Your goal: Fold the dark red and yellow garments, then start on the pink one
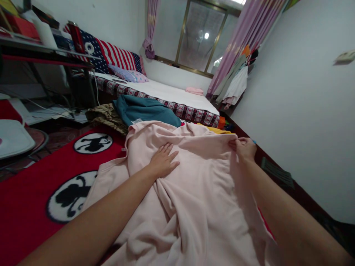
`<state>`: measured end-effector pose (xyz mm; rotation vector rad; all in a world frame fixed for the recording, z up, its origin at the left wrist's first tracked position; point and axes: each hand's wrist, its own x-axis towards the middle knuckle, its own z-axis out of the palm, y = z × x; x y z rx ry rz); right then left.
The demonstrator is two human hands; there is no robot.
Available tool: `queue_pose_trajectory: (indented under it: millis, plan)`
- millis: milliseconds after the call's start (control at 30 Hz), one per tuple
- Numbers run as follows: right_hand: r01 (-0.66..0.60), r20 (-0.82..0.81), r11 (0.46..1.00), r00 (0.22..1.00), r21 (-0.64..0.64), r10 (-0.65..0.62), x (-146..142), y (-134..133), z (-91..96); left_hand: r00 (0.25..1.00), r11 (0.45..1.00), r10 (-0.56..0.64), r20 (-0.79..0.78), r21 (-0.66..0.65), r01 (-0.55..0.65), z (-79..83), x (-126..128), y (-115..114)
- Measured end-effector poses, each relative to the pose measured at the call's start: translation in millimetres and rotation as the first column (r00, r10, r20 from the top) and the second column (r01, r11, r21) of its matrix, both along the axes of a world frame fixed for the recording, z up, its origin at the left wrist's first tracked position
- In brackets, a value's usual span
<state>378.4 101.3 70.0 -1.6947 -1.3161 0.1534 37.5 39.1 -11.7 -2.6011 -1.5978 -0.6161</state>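
Note:
A large pale pink garment (pixel 199 192) lies spread and wrinkled over a red blanket (pixel 30 188) with black-and-white round figures. My left hand (pixel 163 160) rests flat on the pink cloth near its far edge, fingers stretched out. My right hand (pixel 245 147) is closed in a pinch on the garment's far right edge, lifting it slightly.
A teal garment (pixel 144 109) and a brown patterned cloth (pixel 107 115) lie just beyond the pink one. Behind them stands a bed (pixel 166 92) with a flag-patterned pillow. A dark desk (pixel 41 55) is at left, a white wall at right, hanging clothes (pixel 235 83) by the curtain.

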Motion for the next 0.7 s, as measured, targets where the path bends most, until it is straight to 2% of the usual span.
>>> queue_pose_trajectory:
  millis: [67,167,233,267,300,333,367,433,500,533,567,600,667,700]
  plan:
    - [0.013,0.008,1.0,1.0,-0.016,-0.013,-14,-3,-9.2,1.0,1.0,0.001,-0.007,0.003,-0.001,-0.2,0,0]
    - [-0.063,0.1,0.995,0.992,-0.076,0.071,-49,-24,-24.3,1.0,1.0,-0.009,-0.02,-0.023,0.008,2.2,-1,-1]
    - [-0.201,0.169,0.977,0.963,-0.072,0.211,-80,-51,-26.0,1.0,0.999,-0.011,-0.029,-0.053,0.009,5.2,-1,-2]
    - [-0.304,0.176,0.95,0.933,-0.073,0.313,-96,-69,-23.0,0.999,0.998,-0.01,-0.034,-0.066,0.008,6.8,-1,-2]
    - [-0.429,0.156,0.9,0.886,-0.082,0.437,-111,-89,-17.3,0.999,0.997,-0.008,-0.041,-0.076,0.005,8.2,-1,-3]
    - [-0.552,0.108,0.828,0.822,-0.095,0.56,-126,-112,-9.7,0.999,0.997,-0.008,-0.048,-0.082,0.004,9.5,-1,-3]
    - [-0.672,0.04,0.727,0.729,-0.141,0.683,-139,-136,-0.9,0.998,0.996,-0.009,-0.055,-0.086,0.005,10.4,-1,-3]
    - [-0.846,-0.045,0.462,0.49,-0.265,0.871,-160,-183,15.7,0.997,0.996,-0.016,-0.07,-0.094,0.01,11.1,-2,-3]
    - [-0.882,0.024,0.232,0.244,-0.411,0.97,-176,-225,23.7,0.997,0.994,-0.026,-0.077,-0.107,0.018,10.4,-2,-2]
    - [-0.855,0.106,0.174,0.14,-0.488,0.984,-183,-241,22.9,0.997,0.993,-0.029,-0.076,-0.116,0.02,9.8,-2,-1]
    - [-0.814,0.199,0.164,0.061,-0.558,0.978,-189,-254,19.3,0.997,0.992,-0.031,-0.073,-0.124,0.021,9.4,-2,0]
    - [-0.769,0.292,0.193,0.008,-0.61,0.956,-194,-264,13.8,0.997,0.991,-0.032,-0.068,-0.134,0.022,9.3,-2,1]
    - [-0.706,0.425,0.28,-0.034,-0.651,0.904,-202,-275,2.4,0.998,0.985,-0.043,-0.055,-0.17,0.033,11.3,-2,3]
    - [-0.691,0.446,0.3,-0.035,-0.657,0.895,-204,-276,-0.9,0.998,0.979,-0.057,-0.041,-0.199,0.048,13.7,-4,4]
